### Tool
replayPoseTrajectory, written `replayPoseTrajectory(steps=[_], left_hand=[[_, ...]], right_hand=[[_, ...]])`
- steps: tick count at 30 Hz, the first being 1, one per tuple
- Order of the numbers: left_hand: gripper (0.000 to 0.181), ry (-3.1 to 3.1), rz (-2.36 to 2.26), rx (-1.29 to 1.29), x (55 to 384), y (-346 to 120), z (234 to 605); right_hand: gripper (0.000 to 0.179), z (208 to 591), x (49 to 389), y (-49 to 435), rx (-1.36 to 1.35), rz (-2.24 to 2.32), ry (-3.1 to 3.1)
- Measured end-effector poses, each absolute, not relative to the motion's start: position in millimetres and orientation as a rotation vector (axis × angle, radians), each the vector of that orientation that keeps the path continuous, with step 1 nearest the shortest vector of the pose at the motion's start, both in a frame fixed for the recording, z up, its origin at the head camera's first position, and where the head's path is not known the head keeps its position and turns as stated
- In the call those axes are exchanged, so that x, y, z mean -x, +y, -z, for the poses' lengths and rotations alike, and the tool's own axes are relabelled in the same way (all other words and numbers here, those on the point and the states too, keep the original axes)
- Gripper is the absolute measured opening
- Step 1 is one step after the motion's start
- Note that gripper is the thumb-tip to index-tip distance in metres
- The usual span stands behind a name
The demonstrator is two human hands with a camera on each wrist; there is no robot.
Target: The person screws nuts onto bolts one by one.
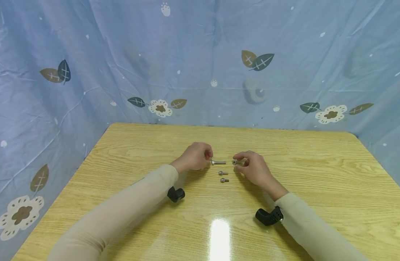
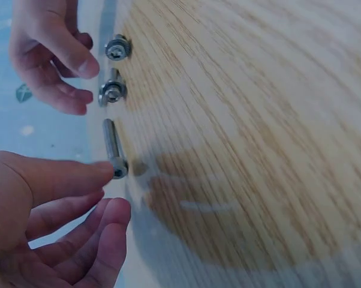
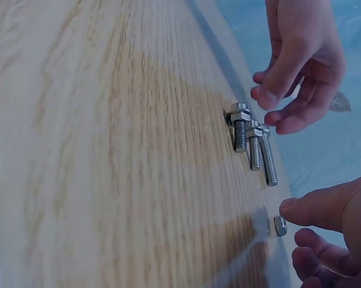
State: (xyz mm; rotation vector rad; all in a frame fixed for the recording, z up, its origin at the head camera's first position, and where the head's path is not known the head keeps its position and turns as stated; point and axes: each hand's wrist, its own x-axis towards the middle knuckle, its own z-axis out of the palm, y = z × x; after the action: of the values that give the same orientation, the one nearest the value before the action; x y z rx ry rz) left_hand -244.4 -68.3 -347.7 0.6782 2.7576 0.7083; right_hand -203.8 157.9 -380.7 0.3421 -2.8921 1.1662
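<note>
A long socket-head bolt (image 1: 218,162) lies on the table, its head toward my left hand (image 1: 196,156). The left thumb tip overlaps the bolt head (image 2: 118,168) in the left wrist view; whether they touch, I cannot tell. The left fingers are bent loosely, apart from the thumb. A small nut (image 3: 280,225) sits by the right thumb and fingers. From the head view, my right hand (image 1: 254,167) has thumb and index finger spread on either side of that nut, with gaps visible. Two shorter bolts, an upper one (image 1: 223,173) and a lower one (image 1: 224,180), carry nuts near their heads.
The wood-grain table (image 1: 147,224) reaches back to a blue patterned curtain (image 1: 200,65) behind and at the sides. A black device is on the left wrist (image 1: 176,194), another on the right wrist (image 1: 269,216). Light glares off the table's near middle.
</note>
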Motion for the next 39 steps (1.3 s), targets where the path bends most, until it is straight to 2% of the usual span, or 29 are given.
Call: replayPoseTrajectory(steps=[23, 39], left_hand=[[0.008, 2.775, -0.615, -0.775, 250.1, -58.3, 358.2], [0.008, 2.749, -0.863, -0.737, 245.4, -65.0, 356.6]], right_hand=[[0.009, 386.3, 210.3, 154.2, -0.320, -1.006, -2.891], [0.011, 385.3, 205.6, 155.1, -0.264, -1.265, -2.809]])
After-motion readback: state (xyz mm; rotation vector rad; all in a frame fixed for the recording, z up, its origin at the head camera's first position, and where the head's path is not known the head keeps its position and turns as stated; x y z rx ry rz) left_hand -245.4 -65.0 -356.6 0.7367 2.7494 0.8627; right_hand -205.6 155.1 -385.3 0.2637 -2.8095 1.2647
